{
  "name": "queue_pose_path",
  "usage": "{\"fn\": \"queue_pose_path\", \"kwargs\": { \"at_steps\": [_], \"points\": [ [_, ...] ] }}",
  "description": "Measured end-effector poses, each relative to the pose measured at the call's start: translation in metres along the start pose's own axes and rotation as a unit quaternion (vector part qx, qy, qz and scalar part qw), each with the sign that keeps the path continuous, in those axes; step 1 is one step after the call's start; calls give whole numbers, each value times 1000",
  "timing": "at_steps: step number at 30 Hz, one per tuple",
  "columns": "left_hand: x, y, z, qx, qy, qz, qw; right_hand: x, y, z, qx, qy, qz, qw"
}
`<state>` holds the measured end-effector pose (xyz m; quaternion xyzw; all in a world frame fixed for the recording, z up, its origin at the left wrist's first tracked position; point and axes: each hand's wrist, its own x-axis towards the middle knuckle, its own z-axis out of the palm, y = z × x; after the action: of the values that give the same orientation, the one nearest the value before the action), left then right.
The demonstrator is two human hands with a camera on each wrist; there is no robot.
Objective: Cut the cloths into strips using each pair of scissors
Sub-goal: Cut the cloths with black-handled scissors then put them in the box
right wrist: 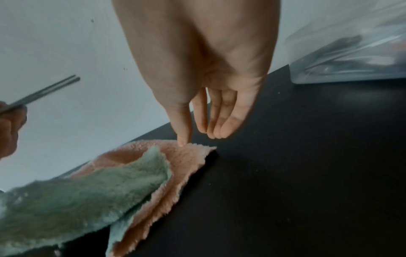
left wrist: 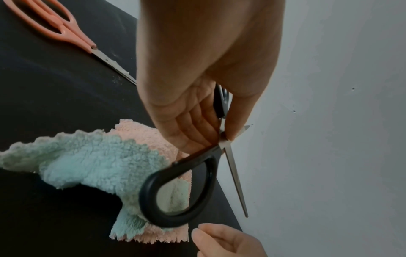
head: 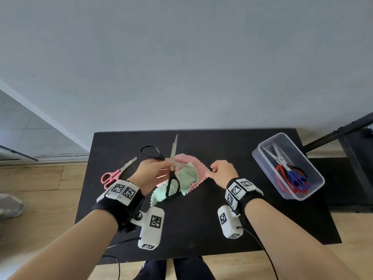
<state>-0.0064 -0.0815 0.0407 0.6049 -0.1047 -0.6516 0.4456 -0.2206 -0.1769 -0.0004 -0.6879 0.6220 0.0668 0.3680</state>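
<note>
My left hand (head: 161, 168) pinches the black-handled scissors (head: 172, 172) at the pivot and holds them above the cloths. The blades are spread wide, one pointing away, one to the right. In the left wrist view a handle loop (left wrist: 153, 182) hangs over the green cloth (left wrist: 94, 160). The green cloth (head: 187, 175) lies crumpled on the pink cloth (head: 194, 163) at the middle of the black table (head: 222, 142). My right hand (head: 215, 168) is at the pink cloth's right corner. Its thumb (right wrist: 182, 139) touches the pink cloth (right wrist: 189, 161); the other fingers hang straight and hold nothing.
Pink-handled scissors (head: 117, 172) lie shut on the table's left side. A clear plastic box (head: 314, 174) at the right holds red-handled scissors (head: 282, 178) and blue-handled scissors (head: 296, 176). A wall stands just behind the table. A dark stand (head: 339, 134) is at far right.
</note>
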Motion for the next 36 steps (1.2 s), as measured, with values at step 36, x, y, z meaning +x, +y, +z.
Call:
{"fn": "queue_pose_path", "kwargs": {
  "at_steps": [36],
  "points": [
    [-32, 32, 33, 133, 6, 82, 988, -14, -28, -82, 271, 54, -94, 957]
  ]
}}
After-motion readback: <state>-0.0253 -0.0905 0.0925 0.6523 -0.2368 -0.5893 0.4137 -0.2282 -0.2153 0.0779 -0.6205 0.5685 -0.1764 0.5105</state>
